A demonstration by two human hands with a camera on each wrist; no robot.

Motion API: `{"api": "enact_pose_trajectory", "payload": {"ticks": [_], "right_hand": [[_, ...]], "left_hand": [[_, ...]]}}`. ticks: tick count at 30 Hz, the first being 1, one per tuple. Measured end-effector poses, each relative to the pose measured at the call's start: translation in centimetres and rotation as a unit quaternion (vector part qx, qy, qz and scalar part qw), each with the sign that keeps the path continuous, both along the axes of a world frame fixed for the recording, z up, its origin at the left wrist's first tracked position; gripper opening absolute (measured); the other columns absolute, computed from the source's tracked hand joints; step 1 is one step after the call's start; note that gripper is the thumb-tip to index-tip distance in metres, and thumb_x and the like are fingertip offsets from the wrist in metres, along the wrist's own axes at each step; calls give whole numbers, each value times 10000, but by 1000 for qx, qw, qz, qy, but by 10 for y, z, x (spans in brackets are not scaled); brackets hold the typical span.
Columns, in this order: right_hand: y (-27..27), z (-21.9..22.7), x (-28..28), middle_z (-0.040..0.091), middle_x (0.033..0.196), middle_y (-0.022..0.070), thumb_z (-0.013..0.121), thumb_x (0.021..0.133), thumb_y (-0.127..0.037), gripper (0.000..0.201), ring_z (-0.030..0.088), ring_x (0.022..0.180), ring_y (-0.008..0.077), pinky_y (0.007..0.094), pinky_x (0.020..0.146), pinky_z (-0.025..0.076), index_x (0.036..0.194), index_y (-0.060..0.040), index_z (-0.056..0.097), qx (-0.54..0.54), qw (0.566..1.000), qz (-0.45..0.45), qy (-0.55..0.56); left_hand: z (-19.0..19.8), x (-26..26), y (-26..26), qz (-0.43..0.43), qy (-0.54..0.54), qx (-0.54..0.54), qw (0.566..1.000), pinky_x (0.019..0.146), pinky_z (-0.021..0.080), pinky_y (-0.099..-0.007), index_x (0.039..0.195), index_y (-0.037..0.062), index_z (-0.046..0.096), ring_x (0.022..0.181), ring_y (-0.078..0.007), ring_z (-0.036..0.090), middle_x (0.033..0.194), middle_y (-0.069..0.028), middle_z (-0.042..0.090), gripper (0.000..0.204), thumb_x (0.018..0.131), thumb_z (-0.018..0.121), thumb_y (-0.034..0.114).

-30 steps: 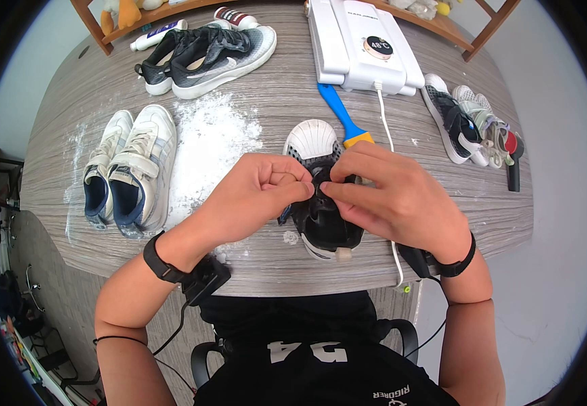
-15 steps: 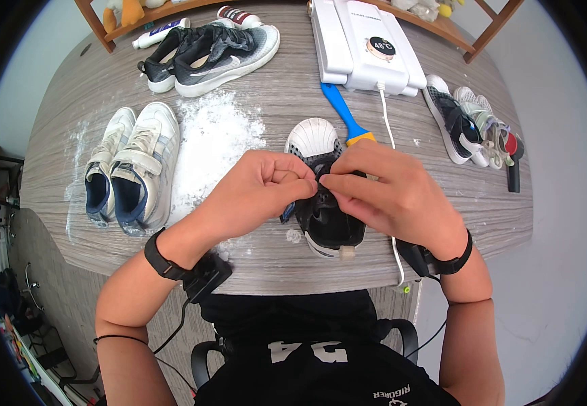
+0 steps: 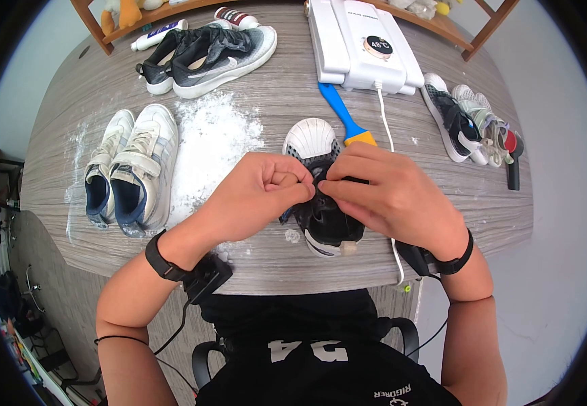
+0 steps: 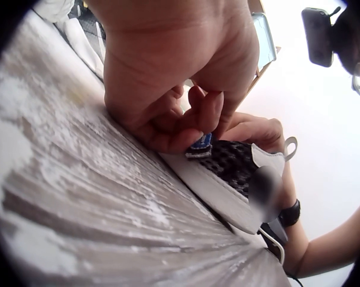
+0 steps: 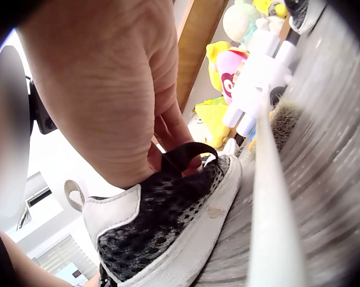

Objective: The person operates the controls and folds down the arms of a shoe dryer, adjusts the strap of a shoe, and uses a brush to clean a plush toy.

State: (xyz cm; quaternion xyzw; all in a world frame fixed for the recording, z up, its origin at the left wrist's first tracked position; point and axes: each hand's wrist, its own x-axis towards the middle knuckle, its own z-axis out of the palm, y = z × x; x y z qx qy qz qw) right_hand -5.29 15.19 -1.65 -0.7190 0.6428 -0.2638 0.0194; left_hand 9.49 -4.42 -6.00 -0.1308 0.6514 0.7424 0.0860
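Observation:
A small black-and-white sneaker (image 3: 312,139) with a ribbed white toe cap lies on the table, its heel toward the person. Over its throat, the left hand (image 3: 259,193) and right hand (image 3: 395,196) meet, thumb and fingertips of each pinched together at the black upper. What exactly the fingertips grip there is hidden. A blue tab (image 4: 202,143) shows right at the left fingers in the left wrist view. On the right wrist side, a black strap (image 5: 189,154) arches loosely up across the right fingers.
Left stand white sneakers (image 3: 151,152); behind them, grey-black sneakers (image 3: 222,64). White powder (image 3: 215,149) covers the table's left middle. A white device (image 3: 368,47) reading 48°C trails a cable (image 3: 385,118) past a blue brush (image 3: 341,108). Small shoes (image 3: 449,118) and a black-handled tool (image 3: 514,172) lie right.
Both hands stay at the sneaker's throat, with only very slight finger shifts. The whole head view drifts a little; the objects on the table keep their places.

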Motion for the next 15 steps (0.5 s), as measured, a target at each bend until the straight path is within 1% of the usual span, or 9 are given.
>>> {"api": "enact_pose_trajectory", "payload": {"ticks": [7,14,15], "right_hand": [[0,-3,0,678,980,82,845,710,22,308,679,938,290,416,770,587,1007,10,763,-3,1000,-1,-3],[-1,-6,1,651,924,73,845,766,11,195,661,884,280,408,729,571,930,7,739,-21,1000,-6,3],[-2,-7,1,645,913,71,843,778,8,175,656,871,278,404,719,566,911,5,729,-27,1000,-6,2]], "left_hand": [[1,-1,0,3,2,-4,1000,503,265,-197,1016,28,709,569,30,358,658,134,466,41,1011,709,69],[8,-3,0,4,-18,-1,1000,494,251,-201,1018,25,710,556,29,352,654,133,478,56,1011,720,80],[9,-3,1,10,-19,4,1000,513,274,-207,993,16,719,572,22,372,651,125,486,57,998,712,72]]}}
